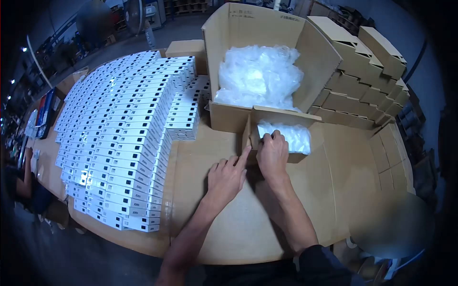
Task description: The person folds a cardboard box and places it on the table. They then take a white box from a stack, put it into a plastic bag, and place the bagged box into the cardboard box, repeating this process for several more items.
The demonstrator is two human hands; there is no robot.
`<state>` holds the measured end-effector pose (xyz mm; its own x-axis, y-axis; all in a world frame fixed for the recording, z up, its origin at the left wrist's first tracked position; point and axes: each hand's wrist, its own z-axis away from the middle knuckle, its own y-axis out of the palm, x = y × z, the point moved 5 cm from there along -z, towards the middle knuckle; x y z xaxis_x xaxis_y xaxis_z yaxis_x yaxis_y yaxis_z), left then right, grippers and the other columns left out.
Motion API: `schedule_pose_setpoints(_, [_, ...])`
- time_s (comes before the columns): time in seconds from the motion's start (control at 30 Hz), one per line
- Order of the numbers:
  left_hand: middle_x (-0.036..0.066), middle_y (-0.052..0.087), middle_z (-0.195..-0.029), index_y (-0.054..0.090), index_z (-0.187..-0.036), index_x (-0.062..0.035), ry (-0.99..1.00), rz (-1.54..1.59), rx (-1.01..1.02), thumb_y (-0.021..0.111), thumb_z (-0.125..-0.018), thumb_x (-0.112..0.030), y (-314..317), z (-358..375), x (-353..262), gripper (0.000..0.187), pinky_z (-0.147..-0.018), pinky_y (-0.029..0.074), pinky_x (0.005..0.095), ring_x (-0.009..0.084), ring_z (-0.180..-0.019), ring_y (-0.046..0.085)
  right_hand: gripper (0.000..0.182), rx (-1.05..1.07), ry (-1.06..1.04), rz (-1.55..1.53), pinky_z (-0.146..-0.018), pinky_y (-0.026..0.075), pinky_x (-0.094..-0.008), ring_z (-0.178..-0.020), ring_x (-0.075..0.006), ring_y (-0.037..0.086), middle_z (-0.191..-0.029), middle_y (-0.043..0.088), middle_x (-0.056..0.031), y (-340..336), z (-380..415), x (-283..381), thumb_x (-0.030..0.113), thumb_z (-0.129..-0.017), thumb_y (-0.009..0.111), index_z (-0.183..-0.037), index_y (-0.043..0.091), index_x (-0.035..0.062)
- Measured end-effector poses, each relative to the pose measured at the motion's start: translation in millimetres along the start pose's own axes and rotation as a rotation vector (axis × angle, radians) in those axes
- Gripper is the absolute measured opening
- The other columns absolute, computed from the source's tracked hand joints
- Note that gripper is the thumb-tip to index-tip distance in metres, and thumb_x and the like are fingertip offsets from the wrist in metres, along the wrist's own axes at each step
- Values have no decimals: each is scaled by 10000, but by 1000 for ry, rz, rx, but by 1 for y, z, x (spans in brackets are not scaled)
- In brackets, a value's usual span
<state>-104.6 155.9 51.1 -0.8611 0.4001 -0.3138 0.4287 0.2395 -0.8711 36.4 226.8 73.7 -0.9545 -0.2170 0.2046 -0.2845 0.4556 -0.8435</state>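
A small open cardboard box (256,114) stands near the middle of the table, filled with clear plastic packing (296,136). My right hand (273,155) is over the box's left part, its fingers curled together at the packing; what they grip, if anything, is hidden. My left hand (228,178) is just left of the box, with the index finger stretched toward its left side and the other fingers partly bent, holding nothing. Behind the small box is a large open carton (319,62) heaped with clear plastic packing (257,74).
Stacked white boxes (119,138) with black squares cover the left side of the table (224,233). Folded brown cartons (348,90) are piled at the back right. A co-worker's arm (26,176) shows at the far left edge.
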Motion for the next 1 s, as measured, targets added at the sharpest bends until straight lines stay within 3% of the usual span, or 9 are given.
schedule_pose_setpoints(0.1, [100,655,-1055,357,-1606,-161,7,16,16,752,-876,-202,-8,5,4,831,-792,532,420,274,-887,653,152,-22,0,-24,-820,447,-487,-1023,-337,570,-1057,635,-143,-19,5,6,139,-876,697,-904,760,3])
schedule_pose_setpoints(0.27, [178,617,-1189,359,-1582,-91,-140,113,-135,738,-890,-169,-46,24,40,792,-929,513,461,363,-1091,607,374,-120,-44,25,-1013,386,-556,-1224,-403,486,-1424,521,-204,-45,27,15,155,-921,655,-1271,646,23])
schedule_pose_setpoints(0.33, [233,590,-1237,424,-1453,45,-229,117,-185,712,-881,-98,-53,31,72,656,-1044,450,480,425,-1193,543,406,-205,-126,-200,-1062,381,-531,-1221,-425,488,-1395,522,-224,-66,28,36,26,-891,645,-1291,584,0])
schedule_pose_setpoints(0.4, [231,580,-1274,469,-1368,61,-255,80,-261,672,-863,-32,-64,31,89,552,-1067,433,477,417,-1230,527,380,-131,-251,-568,-1039,435,-488,-1198,-424,532,-1356,545,-233,-59,24,60,-29,-884,606,-1262,576,-19])
schedule_pose_setpoints(0.47, [234,560,-1332,500,-1305,52,-259,77,-272,646,-848,-6,-66,24,103,483,-1077,425,481,414,-1254,512,390,28,-356,-756,-884,533,-379,-1088,-348,612,-1330,567,-207,-32,18,87,-74,-902,543,-1286,548,-2])
schedule_pose_setpoints(0.53, [216,531,-1404,517,-1273,48,-257,31,-279,618,-846,-1,-62,18,113,442,-1062,431,488,403,-1286,498,483,238,-345,-798,-926,525,-396,-1087,-360,608,-1343,559,-229,7,6,111,-79,-896,525,-1368,478,8])
schedule_pose_setpoints(0.63, [156,461,-1534,517,-1275,39,-269,-38,-261,604,-849,-15,-52,11,123,438,-1030,441,509,380,-1357,460,570,376,-325,-767,-1030,465,-504,-1167,-469,571,-1303,585,-287,47,-19,129,-59,-872,522,-1424,387,-16])
schedule_pose_setpoints(0.77, [159,517,-1453,531,-1265,24,-325,-6,-227,631,-845,-6,-56,13,120,433,-1057,431,492,392,-1302,486,667,325,-427,-701,-1054,438,-520,-1178,-467,559,-1356,579,-293,71,-36,134,-67,-832,512,-1461,300,-4])
schedule_pose_setpoints(1.0, [148,568,-1352,488,-1447,-6,-256,-81,-301,645,-864,25,-55,17,125,604,-986,469,459,336,-1195,552,664,395,-455,-625,-1031,453,-521,-1160,-476,566,-1319,590,-316,72,-39,134,-69,-830,500,-1460,299,-14])
